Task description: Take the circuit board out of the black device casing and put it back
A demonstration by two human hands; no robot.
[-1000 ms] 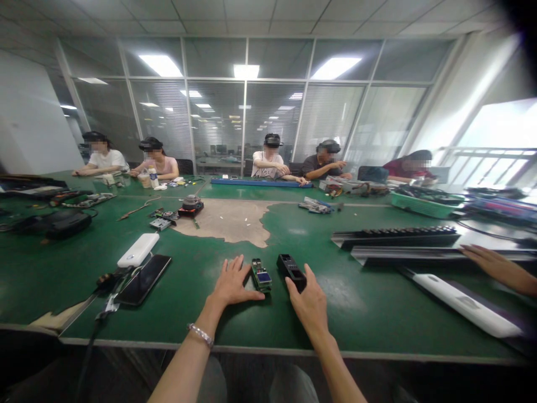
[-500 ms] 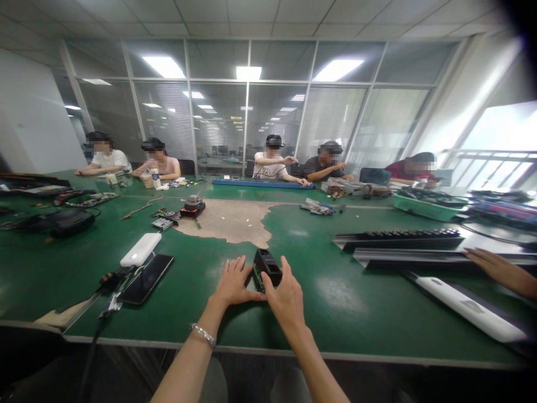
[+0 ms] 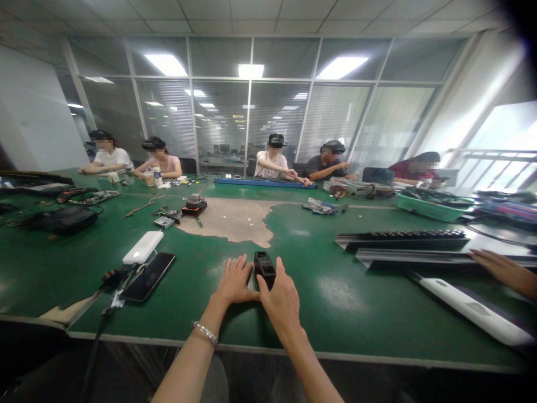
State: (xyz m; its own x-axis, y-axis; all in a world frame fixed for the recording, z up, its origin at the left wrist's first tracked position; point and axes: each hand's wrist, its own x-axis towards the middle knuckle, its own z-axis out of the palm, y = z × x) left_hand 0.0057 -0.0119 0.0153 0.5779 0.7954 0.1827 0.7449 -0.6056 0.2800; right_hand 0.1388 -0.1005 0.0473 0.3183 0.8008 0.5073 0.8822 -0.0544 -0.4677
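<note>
The black rectangular plastic casing (image 3: 264, 266) lies on the green-topped desk (image 3: 184, 305) directly in front of the person, its long side pointing away. The right hand (image 3: 283, 296) is clamped on the casing, with its thumb on the near part and its fingers along the right side. The left hand (image 3: 235, 282), spread open and palm down, rests just beside the casing's left side, its thumb reaching toward the right hand. Well to the left lie a white rounded power bank (image 3: 143, 247) and a dark flat smartphone (image 3: 149, 276).
</note>
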